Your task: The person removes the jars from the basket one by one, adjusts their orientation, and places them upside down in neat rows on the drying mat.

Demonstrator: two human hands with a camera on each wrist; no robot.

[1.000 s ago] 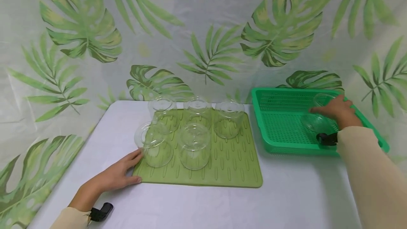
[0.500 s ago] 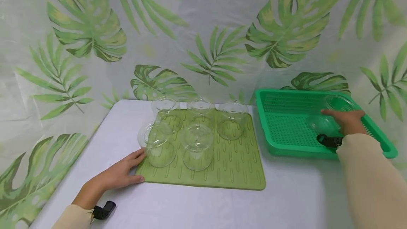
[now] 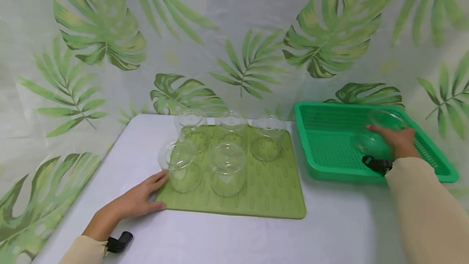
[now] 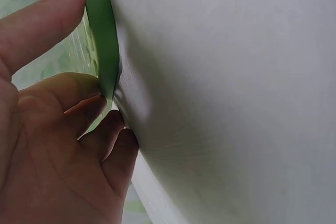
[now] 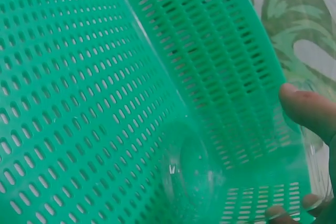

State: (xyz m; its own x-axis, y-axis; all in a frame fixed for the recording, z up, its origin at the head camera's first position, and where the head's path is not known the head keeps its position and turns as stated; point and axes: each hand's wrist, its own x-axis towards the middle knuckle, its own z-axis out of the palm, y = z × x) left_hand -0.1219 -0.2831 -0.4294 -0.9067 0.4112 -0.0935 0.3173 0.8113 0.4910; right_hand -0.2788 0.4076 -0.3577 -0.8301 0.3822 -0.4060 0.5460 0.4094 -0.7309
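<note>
Over the right part of the green basket (image 3: 309, 162), my right hand (image 3: 399, 139) grips a clear jar (image 3: 370, 144). The jar leans, its upper end toward the right side of the basket. In the right wrist view the thumb (image 5: 307, 108) is near the basket's rim and fingertips (image 5: 283, 214) lie along the see-through wall. My left hand (image 3: 137, 201) rests at the left edge of the green ribbed mat (image 3: 271, 203), fingers loosely extended. Close by its fingertips stands a clear jar (image 3: 185, 178) on the mat.
Several more clear jars stand upright on the mat, among them a front one (image 3: 227, 184) and a back right one (image 3: 266, 148). A white cloth (image 3: 234, 239) covers the table. A leaf-print sheet (image 3: 256, 11) hangs behind the table.
The right hand and the jar have shifted slightly right and lower in the basket, and the jar leans more. The left hand stays at the mat's edge; the whole view has shifted a little.
</note>
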